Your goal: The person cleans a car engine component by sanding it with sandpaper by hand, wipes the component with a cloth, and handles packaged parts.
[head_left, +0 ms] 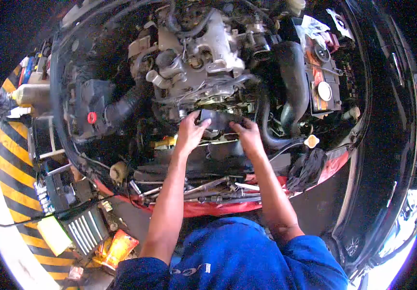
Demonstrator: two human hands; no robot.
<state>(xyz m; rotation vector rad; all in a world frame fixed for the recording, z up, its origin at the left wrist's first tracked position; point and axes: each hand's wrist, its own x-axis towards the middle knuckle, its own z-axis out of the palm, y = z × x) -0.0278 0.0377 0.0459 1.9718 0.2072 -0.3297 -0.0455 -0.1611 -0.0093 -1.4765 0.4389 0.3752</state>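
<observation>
Both my hands are raised over the front of a car engine [196, 63]. Between them they hold a dark, flat, roughly rectangular piece [222, 121] whose exact kind I cannot make out. My left hand [192, 131] pinches its left end, thumb on top. On the right end, the fingers of my right hand [248, 135] are closed the same way, partly in shadow. Just beyond the piece lie metal engine parts and hoses. Below my hands runs the dark front panel [208, 157] of the engine bay.
Several wrenches and other hand tools [213, 188] lie along the red front edge [208, 209]. A thick black hose [293, 87] and a battery [322, 92] are at the right. At lower left, an orange packet [120, 249] lies beside a tool tray [86, 231].
</observation>
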